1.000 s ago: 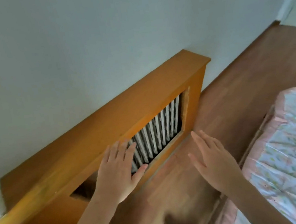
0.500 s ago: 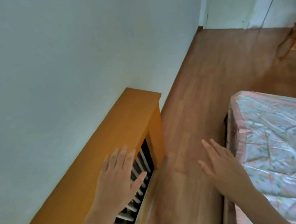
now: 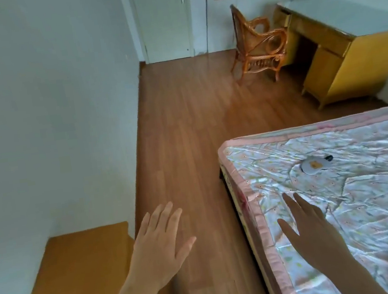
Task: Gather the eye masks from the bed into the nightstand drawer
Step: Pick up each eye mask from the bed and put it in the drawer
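A grey eye mask [image 3: 314, 166] with a yellow patch and a black strap lies flat on the bed [image 3: 357, 199], which has a shiny pale floral cover with a pink border. My right hand [image 3: 307, 228] hovers over the bed's near-left part, fingers spread, short of the mask and holding nothing. My left hand [image 3: 160, 246] is open too, over the wooden floor beside an orange wooden cover [image 3: 81, 272] against the wall. No nightstand or drawer is in view.
A strip of wooden floor [image 3: 186, 135] runs between the left wall and the bed. At the far end stand a wicker chair [image 3: 258, 47], a yellow desk [image 3: 338, 53] and a white door [image 3: 164, 20].
The view has swung right and up from the orange slatted cover to the room and bed. The eye mask has come fully into view. Both hands stay open and empty.
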